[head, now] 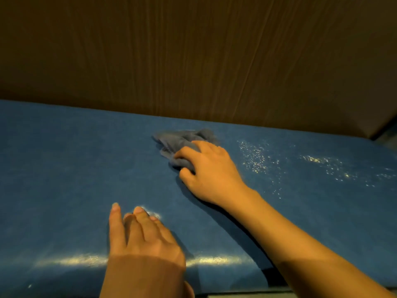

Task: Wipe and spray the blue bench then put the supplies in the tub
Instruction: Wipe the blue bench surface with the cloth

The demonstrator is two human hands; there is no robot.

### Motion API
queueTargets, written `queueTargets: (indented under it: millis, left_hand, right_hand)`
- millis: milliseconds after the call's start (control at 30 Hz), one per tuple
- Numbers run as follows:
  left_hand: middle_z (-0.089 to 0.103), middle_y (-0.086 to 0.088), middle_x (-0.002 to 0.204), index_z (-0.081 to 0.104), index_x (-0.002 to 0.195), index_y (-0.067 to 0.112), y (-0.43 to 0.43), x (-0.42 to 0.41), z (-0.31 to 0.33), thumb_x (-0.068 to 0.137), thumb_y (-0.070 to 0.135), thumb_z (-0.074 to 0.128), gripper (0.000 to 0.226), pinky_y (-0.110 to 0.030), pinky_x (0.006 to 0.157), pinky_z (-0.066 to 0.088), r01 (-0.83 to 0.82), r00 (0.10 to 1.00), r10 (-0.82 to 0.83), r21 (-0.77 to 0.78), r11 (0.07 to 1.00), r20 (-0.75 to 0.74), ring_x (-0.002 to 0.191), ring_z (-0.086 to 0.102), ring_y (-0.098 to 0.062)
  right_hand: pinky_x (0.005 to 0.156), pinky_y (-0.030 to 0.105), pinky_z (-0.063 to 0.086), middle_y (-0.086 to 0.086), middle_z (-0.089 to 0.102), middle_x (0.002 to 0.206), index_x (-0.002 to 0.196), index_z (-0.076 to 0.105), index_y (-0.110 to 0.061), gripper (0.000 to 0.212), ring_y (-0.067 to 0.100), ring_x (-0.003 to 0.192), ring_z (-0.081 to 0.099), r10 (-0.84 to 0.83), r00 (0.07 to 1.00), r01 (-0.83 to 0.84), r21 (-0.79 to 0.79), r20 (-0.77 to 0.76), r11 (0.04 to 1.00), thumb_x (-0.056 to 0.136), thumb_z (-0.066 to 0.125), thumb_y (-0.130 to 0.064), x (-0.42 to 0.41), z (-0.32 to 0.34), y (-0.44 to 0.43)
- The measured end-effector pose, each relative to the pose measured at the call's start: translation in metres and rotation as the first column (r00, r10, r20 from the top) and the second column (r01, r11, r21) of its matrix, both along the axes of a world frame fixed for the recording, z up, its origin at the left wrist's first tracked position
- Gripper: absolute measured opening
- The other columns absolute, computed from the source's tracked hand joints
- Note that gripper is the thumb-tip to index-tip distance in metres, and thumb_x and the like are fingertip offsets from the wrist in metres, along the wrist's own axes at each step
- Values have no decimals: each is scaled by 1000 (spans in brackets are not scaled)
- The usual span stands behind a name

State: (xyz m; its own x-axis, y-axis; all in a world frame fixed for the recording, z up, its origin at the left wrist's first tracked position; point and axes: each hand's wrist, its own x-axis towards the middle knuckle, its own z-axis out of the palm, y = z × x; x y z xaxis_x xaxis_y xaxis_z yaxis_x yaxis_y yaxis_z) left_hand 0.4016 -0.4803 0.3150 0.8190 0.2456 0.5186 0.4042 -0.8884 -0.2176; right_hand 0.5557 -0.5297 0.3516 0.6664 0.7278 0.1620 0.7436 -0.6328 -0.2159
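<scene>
The blue bench [64, 168] fills the lower half of the head view. A crumpled grey-blue cloth [178, 143] lies on it near the back edge. My right hand [210, 171] presses down on the cloth, fingers curled over its near side. My left hand [139, 233] rests flat on the bench near the front edge, fingers apart, holding nothing. Shiny spray droplets [255, 158] speckle the bench surface to the right of the cloth. No spray bottle and no tub are in view.
A brown wood-grain wall [193, 57] rises straight behind the bench. More wet droplets [328, 166] spread toward the right end. The bench's front edge [214, 260] catches a bright glint.
</scene>
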Motion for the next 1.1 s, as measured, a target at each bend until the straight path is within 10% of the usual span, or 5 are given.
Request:
queueTargets:
  millis: [200,300,400,567,1100]
  left_hand:
    - [68,-40,83,72,77,-14,2,-10,31,27,41,69,74,-68,84,44,-65,867,-22,-158,985,-498,62,69,-44]
    - [38,-9,147,38,141,16,6,4,67,60,77,55,103,-48,118,14,-50,734,-81,-173,984,-674,133,44,-21]
    - [19,-1,157,24,147,23,7,10,74,74,74,42,91,-45,119,5,-102,694,-95,-229,968,-714,145,25,-15]
    - [74,-29,75,69,71,-5,-9,13,20,93,14,20,57,-57,58,53,189,961,-209,-124,974,-180,63,73,-41]
    - [72,-28,65,51,78,-2,-42,46,-18,89,-14,28,28,-47,52,55,419,904,-423,74,905,57,54,71,-37]
  right_hand:
    - [101,50,38,8,59,119,106,63,-31,46,37,114,52,64,998,-64,-22,-10,998,74,32,-40,-48,2,-34]
    - [108,49,36,3,58,125,105,62,-35,39,34,120,52,96,995,-96,2,-35,995,73,39,-38,-62,0,-57]
    - [109,44,33,-5,61,126,103,60,-43,38,25,123,56,90,996,-91,28,14,995,69,44,-42,-61,-3,-78]
    - [113,34,23,-10,53,133,111,57,-43,45,17,133,42,51,995,-49,19,-87,999,71,37,-43,-31,6,-90]
    - [93,46,45,11,56,127,120,56,-25,34,31,119,49,-206,979,206,-39,4,978,88,48,-30,133,10,-37]
